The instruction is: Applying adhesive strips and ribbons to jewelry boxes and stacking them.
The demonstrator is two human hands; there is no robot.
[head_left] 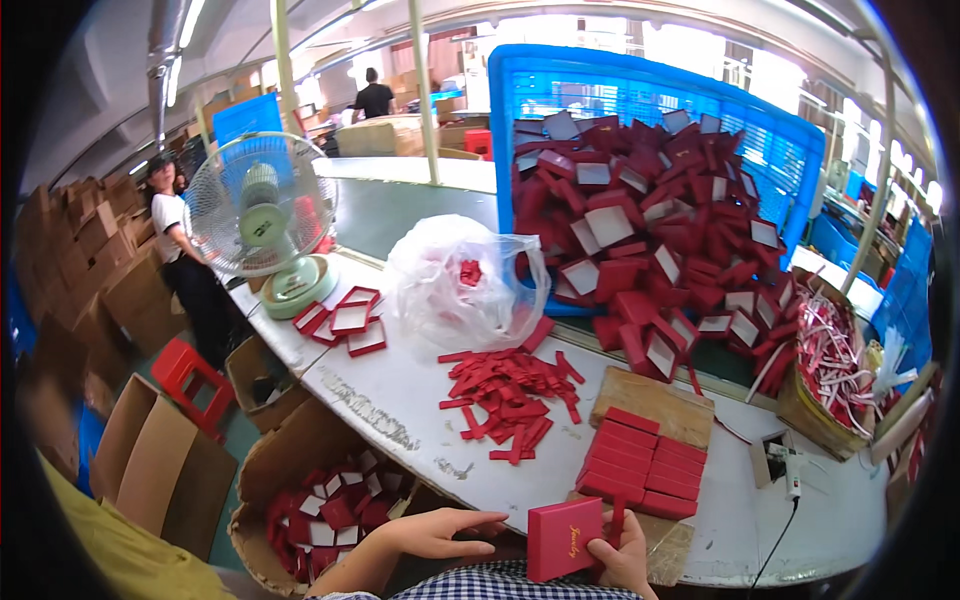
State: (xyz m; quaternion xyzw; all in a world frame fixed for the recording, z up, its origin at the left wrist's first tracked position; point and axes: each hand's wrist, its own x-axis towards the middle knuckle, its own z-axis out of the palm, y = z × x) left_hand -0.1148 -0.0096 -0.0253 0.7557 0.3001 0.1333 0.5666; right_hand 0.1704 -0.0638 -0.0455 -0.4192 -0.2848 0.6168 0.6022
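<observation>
**Gripping a red box (562,540) at the near edge of a white table (820,530)**

Spanning most of the view, the table bears a big blue crate (803,200) at its far side, with dark red boxes (690,165) heaped in it and out over its near edge. Below the table's left edge, a cardboard box (262,470) holds more of them. A pale green fan (262,205) stands on the left, with a whitish plastic bag (440,310) to its right. Red and pale ribbons (835,345) fill a container at the far right. Closer in, stacked red boxes (645,460) rest on a brown block (650,395), beside a loose heap of red strips (505,400). Shallow red trays (352,318) lie near the fan's base.

The left hand (445,533) has its fingers stretched out and parted, near the red box but apart from it. The right hand (625,555) clasps that box by its right side, thumb on the gold-lettered face. A narrow red strip (618,512) sticks up beside the thumb.
</observation>
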